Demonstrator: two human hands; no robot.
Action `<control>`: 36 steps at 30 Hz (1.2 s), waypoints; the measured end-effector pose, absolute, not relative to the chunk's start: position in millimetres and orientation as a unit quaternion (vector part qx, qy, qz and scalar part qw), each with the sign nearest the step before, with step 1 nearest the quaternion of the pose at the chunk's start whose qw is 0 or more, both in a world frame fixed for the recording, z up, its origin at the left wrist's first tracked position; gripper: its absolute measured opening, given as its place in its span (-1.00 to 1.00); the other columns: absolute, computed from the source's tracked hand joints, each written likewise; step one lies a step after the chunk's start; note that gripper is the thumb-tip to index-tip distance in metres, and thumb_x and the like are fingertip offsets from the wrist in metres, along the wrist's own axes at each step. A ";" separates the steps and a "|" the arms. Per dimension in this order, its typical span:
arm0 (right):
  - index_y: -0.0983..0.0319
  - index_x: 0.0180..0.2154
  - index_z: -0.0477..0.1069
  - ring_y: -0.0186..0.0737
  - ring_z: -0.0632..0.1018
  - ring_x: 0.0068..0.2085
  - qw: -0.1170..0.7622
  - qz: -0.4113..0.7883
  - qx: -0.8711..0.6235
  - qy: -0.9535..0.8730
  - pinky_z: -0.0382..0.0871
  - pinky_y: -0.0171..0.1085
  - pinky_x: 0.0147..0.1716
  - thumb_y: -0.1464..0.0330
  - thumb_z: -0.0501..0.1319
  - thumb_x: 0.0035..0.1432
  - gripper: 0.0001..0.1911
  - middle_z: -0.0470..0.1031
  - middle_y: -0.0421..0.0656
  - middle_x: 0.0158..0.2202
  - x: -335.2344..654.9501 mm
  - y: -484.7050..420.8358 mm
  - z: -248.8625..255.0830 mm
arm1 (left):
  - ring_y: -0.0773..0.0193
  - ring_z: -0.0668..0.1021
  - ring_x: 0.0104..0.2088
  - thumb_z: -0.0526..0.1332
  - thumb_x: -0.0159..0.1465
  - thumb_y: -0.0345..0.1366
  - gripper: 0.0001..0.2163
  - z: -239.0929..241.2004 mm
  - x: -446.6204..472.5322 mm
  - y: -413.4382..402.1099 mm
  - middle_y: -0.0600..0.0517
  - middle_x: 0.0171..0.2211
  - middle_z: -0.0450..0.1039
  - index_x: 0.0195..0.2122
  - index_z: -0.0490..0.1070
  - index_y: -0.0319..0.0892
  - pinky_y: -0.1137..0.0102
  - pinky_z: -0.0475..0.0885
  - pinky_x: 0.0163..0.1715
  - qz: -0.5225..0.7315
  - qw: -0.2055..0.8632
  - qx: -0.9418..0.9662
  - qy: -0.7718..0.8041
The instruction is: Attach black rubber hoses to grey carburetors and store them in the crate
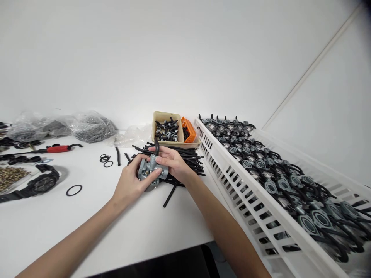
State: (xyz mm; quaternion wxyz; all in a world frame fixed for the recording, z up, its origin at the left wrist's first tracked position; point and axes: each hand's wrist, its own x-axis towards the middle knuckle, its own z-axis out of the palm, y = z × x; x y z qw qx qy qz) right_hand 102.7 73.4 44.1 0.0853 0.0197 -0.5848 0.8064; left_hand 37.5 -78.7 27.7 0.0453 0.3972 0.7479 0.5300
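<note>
A silver metal carburetor [152, 166] with a black rubber boot [157, 147] pointing up from its top is held between both hands above the table. My left hand [135, 177] wraps the carburetor's left side and underside, its thumb lying across the front of the body. My right hand [174, 164] is closed round the upper right side, fingers by the base of the boot. Just behind and beneath the hands lies a pile of black rubber tubes [191, 156]; one loose tube [170, 195] sticks out toward me. The carburetor's far side is hidden.
At right, a white slotted crate [232, 170] holds rows of carburetors. Behind the tubes stand a beige bin [168, 115] of small black-capped parts and an orange basket [189, 129]. Leftward lie O-rings [74, 190], a black wristwatch [45, 183], a red-handled tool [58, 148] and bagged parts [92, 127].
</note>
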 end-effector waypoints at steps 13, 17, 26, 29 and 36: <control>0.25 -0.32 0.55 -0.35 0.51 -0.34 0.083 0.805 0.033 -0.587 0.37 -0.37 -0.30 0.17 0.43 -0.07 -0.68 0.53 -0.20 -0.41 98.9 73.2 40.4 | 0.19 0.53 -0.28 0.27 0.13 0.04 -0.64 24.4 37.4 -78.2 -0.03 -0.05 0.51 -0.24 0.30 -0.11 0.35 0.39 -0.26 0.535 0.058 0.411 0.736; 0.26 -0.37 0.48 -0.34 0.45 -0.42 0.062 0.836 0.014 -0.544 0.34 -0.38 -0.41 0.15 0.43 -0.09 -0.66 0.47 -0.22 -0.45 99.3 77.2 39.6 | 0.29 0.40 -0.50 0.26 0.14 0.05 -0.65 26.1 36.9 -79.2 0.13 -0.47 0.43 -0.29 0.26 -0.10 0.41 0.30 -0.46 0.540 0.056 0.399 0.739; 0.22 -0.34 0.42 -0.36 0.48 -0.40 0.095 0.835 -0.003 -0.542 0.34 -0.39 -0.39 0.30 0.50 -0.20 -0.63 0.50 -0.26 -0.41 98.6 76.4 37.6 | 0.34 0.28 -0.57 0.25 0.14 0.07 -0.64 25.7 35.0 -78.4 0.19 -0.59 0.25 -0.30 0.25 -0.10 0.44 0.20 -0.54 0.553 0.055 0.381 0.739; 0.22 -0.16 0.48 -0.34 0.51 -0.32 0.085 0.818 0.004 -0.569 0.38 -0.37 -0.30 0.30 0.48 -0.15 -0.54 0.55 -0.21 -0.32 100.7 74.6 40.9 | 0.32 0.32 -0.56 0.25 0.14 0.07 -0.64 25.6 36.1 -78.4 0.18 -0.57 0.30 -0.28 0.26 -0.10 0.43 0.23 -0.52 0.540 0.045 0.390 0.745; 0.19 -0.25 0.58 -0.33 0.52 -0.27 0.105 0.772 0.025 -0.626 0.39 -0.33 -0.23 0.32 0.44 -0.10 -0.72 0.56 -0.20 -0.30 102.2 69.2 43.3 | 0.19 0.54 -0.33 0.26 0.16 0.02 -0.60 22.7 38.9 -79.1 0.05 -0.28 0.54 -0.07 0.33 -0.09 0.36 0.38 -0.31 0.500 0.033 0.426 0.753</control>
